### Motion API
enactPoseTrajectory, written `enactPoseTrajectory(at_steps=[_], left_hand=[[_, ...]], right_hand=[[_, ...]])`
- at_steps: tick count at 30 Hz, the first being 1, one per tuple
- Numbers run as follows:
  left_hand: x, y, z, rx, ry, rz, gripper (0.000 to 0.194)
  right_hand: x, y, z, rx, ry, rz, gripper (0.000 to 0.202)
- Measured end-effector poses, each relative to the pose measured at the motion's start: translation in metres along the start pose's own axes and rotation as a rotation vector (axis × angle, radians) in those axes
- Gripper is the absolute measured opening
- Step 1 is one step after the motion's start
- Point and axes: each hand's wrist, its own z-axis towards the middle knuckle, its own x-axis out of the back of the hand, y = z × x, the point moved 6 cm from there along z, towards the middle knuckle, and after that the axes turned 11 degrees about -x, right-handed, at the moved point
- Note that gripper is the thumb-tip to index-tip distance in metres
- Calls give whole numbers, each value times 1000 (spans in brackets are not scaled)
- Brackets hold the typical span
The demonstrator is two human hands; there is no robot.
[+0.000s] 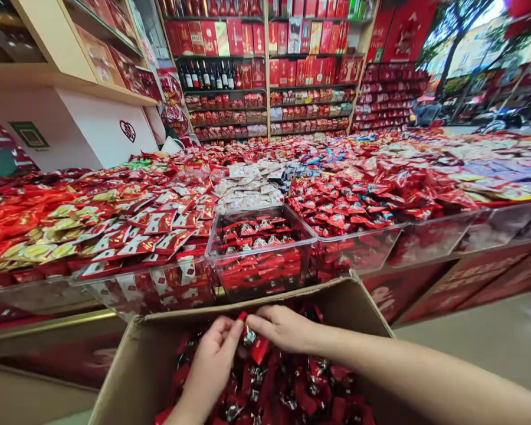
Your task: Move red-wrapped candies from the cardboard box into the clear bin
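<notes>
Head view looks down over my two hands inside an open cardboard box (146, 360) heaped with red-wrapped candies (310, 395). My left hand (210, 363) and my right hand (283, 327) meet over the pile, and between them I pinch one red-wrapped candy (250, 336): the left fingers (232, 330) close on its upper end, the right fingers (259, 323) close on it from the other side, so both hands are shut around that single piece. It sits just above the heap, near the far wall of the box.

Just beyond the box stands a clear plastic bin (261, 251) partly filled with the same kind of red sweets. It rests at the front edge of a long bench (446, 277) spread with packets in red, gold and white. To its left lies another clear tray (150, 283) of red-and-white packets. Behind the display, wall shelves (265, 59) carry red boxes and a row of bottles (206, 75). Daylight and a tree show at far right.
</notes>
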Motion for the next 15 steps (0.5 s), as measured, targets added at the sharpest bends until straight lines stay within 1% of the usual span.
enactPoseTrajectory(at_steps=[2,3,4,5,7,10,12,15], left_hand=[[6,5,0,-16,74,-21,25],[8,7,0,-23,95,-29,25],[9,9,-1,-31,108,-35,25],[9,11,-2,-40,116,-39,25],[9,13,-5,-58,129,-40,25],[11,12,-8,-58,144,-87,28],[12,9,-9,-33,140,-163,30],[10,8,-10,38,115,-328,29]], right_hand=[[-10,1,1,-88,-134,288,54],[-14,-1,1,-107,-176,387,55],[-17,-3,0,-110,-181,444,53],[-17,-5,0,-100,-150,460,50],[-13,-9,-2,-67,-32,421,45],[-4,-17,-4,0,129,327,40],[0,-23,-5,42,166,278,39],[2,-30,-8,126,144,183,36]])
